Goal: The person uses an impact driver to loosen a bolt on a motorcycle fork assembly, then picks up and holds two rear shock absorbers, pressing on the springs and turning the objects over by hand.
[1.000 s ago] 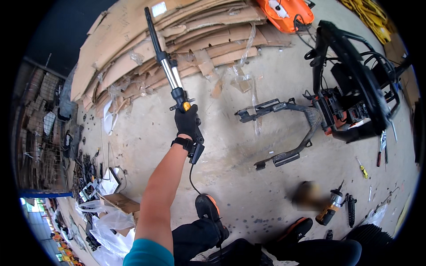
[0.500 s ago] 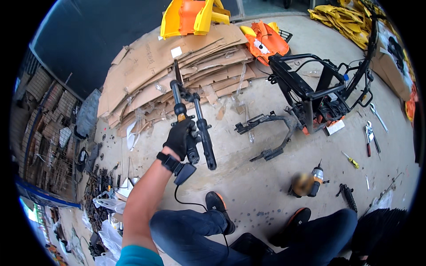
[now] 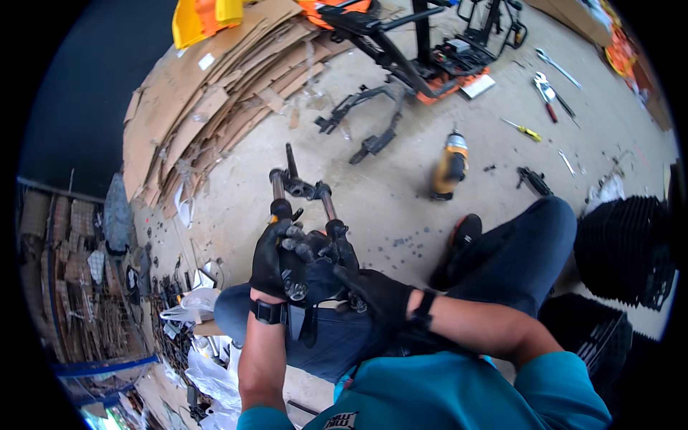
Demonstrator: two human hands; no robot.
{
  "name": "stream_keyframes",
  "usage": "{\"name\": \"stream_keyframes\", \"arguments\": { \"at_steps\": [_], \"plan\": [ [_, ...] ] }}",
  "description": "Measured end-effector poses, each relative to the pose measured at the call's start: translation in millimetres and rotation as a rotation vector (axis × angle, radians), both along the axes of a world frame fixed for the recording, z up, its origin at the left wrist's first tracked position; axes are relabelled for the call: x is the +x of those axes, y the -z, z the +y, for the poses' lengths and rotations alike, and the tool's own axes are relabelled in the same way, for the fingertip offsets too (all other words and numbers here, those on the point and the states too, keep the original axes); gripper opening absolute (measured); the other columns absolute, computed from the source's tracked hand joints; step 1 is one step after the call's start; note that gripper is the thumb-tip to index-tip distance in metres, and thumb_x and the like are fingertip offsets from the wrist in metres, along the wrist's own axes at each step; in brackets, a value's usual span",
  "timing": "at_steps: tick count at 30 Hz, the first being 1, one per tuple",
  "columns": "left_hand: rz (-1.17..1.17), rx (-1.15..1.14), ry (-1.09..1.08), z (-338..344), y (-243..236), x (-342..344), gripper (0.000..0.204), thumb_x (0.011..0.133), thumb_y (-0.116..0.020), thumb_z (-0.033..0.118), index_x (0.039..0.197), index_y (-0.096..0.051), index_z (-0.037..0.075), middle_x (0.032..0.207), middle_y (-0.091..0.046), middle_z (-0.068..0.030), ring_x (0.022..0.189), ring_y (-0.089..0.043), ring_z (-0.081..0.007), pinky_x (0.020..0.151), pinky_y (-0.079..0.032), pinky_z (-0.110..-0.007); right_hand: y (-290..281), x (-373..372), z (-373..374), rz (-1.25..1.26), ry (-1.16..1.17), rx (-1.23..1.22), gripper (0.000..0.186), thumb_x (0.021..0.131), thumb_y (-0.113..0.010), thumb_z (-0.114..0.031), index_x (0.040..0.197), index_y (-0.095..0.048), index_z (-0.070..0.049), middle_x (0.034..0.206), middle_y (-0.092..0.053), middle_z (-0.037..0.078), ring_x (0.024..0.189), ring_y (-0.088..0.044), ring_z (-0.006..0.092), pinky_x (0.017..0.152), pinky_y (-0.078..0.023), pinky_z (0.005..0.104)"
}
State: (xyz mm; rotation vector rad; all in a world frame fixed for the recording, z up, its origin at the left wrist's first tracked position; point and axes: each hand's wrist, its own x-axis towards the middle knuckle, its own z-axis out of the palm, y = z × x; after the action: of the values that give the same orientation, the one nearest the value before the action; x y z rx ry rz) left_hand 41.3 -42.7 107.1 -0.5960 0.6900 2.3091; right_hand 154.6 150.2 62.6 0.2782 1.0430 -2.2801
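A front fork (image 3: 335, 229) with two dark legs, a cross-piece and a short stem stands tilted over my lap, its stem pointing away from me. My left hand (image 3: 272, 259), in a black glove, is closed around the left leg, whose round lower end shows below the fingers. My right hand (image 3: 378, 290), also gloved in black, is closed on the lower part of the right leg. Its fingertips are partly hidden by the leg. Beyond the fork, a curved black bracket frame (image 3: 380, 122) lies on the floor.
A black vehicle frame (image 3: 401, 57) stands at the far side, beside stacked flat cardboard (image 3: 186, 107). A yellow-black power drill (image 3: 450, 168), a yellow screwdriver (image 3: 527, 131), pliers (image 3: 546, 97) and wrenches (image 3: 559, 68) lie rightward. Plastic bags (image 3: 215, 376) and loose parts sit left.
The fork has come down and closer to my lap, still in my left hand. My right hand, not visible before, now holds its right leg. The view has shifted.
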Motion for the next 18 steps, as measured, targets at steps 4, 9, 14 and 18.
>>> {"name": "stream_keyframes", "arguments": {
  "at_steps": [4, 9, 14, 18],
  "plan": [
    [-0.113, 0.097, -0.048, 24.2, -3.7, 40.5, 0.017, 0.097, -0.054, 0.015, 0.101, -0.057, -0.001, 0.076, -0.059, 0.0037, 0.06, -0.055, -0.0038, 0.066, -0.05, -0.026, 17.1, 19.8, 7.5, -0.19, -0.066, 0.153, 0.025, 0.094, -0.061, -0.032, 0.101, -0.066, -0.009, 0.071, -0.061, 0.006, 0.06, -0.058, 0.0167, 0.057, -0.048, 0.0332],
    [0.103, -0.027, -0.147, 48.7, -34.6, 64.2, 0.012, 0.098, -0.052, 0.015, 0.093, -0.055, 0.004, 0.07, -0.048, 0.0057, 0.062, -0.051, -0.0039, 0.064, -0.048, -0.025, 19.9, 20.1, 22.1, 0.123, 0.015, 0.34, 0.039, 0.09, -0.064, -0.036, 0.076, -0.068, 0.0, 0.06, -0.059, 0.004, 0.05, -0.051, 0.0111, 0.048, -0.041, 0.0296],
    [0.382, 0.007, -0.125, 69.8, -104.3, 97.3, 0.021, 0.099, -0.049, 0.011, 0.116, -0.053, -0.001, 0.077, -0.051, 0.0005, 0.064, -0.052, -0.0072, 0.068, -0.048, -0.027, -8.4, 4.0, 31.5, 0.436, 0.111, 0.247, 0.036, 0.092, -0.065, -0.033, 0.116, -0.055, -0.008, 0.067, -0.052, -0.003, 0.054, -0.049, 0.0066, 0.049, -0.042, 0.0271],
    [0.738, -0.021, -0.069, 86.4, -156.6, 118.9, 0.035, 0.1, -0.047, 0.009, 0.13, -0.042, -0.007, 0.081, -0.047, -0.0036, 0.056, -0.05, -0.0084, 0.065, -0.051, -0.03, -90.2, -3.7, 63.5, 0.531, 0.159, 0.275, 0.037, 0.091, -0.066, -0.036, 0.096, -0.057, 0.0, 0.067, -0.061, 0.005, 0.053, -0.056, 0.0115, 0.048, -0.045, 0.0298]
  ]
}}
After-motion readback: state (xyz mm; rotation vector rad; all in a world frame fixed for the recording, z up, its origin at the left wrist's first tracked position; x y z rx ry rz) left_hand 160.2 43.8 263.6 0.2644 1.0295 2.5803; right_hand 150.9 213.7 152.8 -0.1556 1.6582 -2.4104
